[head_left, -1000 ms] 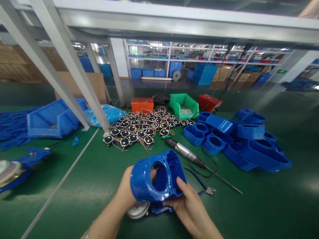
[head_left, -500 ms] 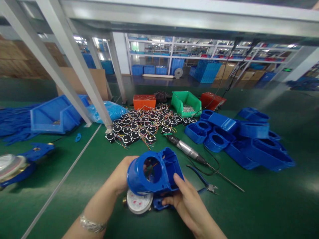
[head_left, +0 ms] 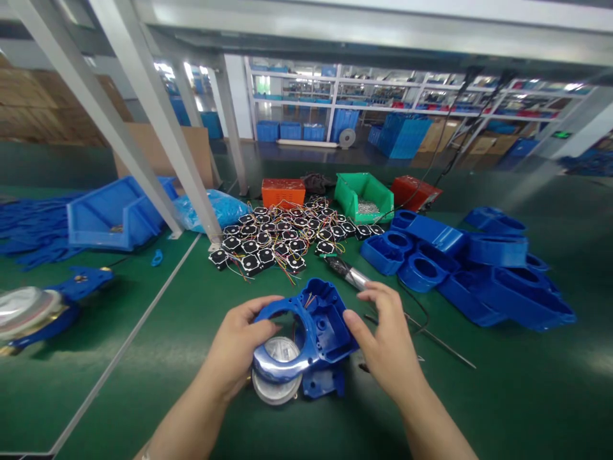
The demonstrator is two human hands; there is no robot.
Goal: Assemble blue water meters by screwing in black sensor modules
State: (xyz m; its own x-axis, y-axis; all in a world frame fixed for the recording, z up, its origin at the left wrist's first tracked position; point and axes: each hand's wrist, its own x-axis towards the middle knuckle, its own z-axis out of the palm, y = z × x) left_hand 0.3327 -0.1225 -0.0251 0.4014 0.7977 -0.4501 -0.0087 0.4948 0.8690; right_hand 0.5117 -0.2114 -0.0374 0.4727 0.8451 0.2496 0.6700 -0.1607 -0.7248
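Observation:
My left hand (head_left: 246,338) is closed on the ring side of a blue plastic meter housing (head_left: 330,326), thumb over the rim. A round opening and a box-shaped compartment with thin wires make up the housing. Beneath it, partly covered, are a round water meter (head_left: 276,391) and a blue bracket-like part (head_left: 323,383). My right hand (head_left: 385,332) is open beside the compartment, thumb tip at its edge; whether it touches I cannot tell. Behind those fingers lie an electric screwdriver (head_left: 352,273) and pliers, mostly hidden.
Several black wired modules (head_left: 265,255) lie beyond the housing. A green bin (head_left: 364,195) of small metal parts and orange boxes (head_left: 283,191) stand behind. Blue housings (head_left: 431,268) are piled right. Another meter (head_left: 29,313) and a blue bin (head_left: 103,223) sit left, near metal posts (head_left: 163,115).
The housing has tilted, so its compartment faces me more and the meter shows through the ring. My right hand has let go, moving right and up. My left thumb now lies over the rim.

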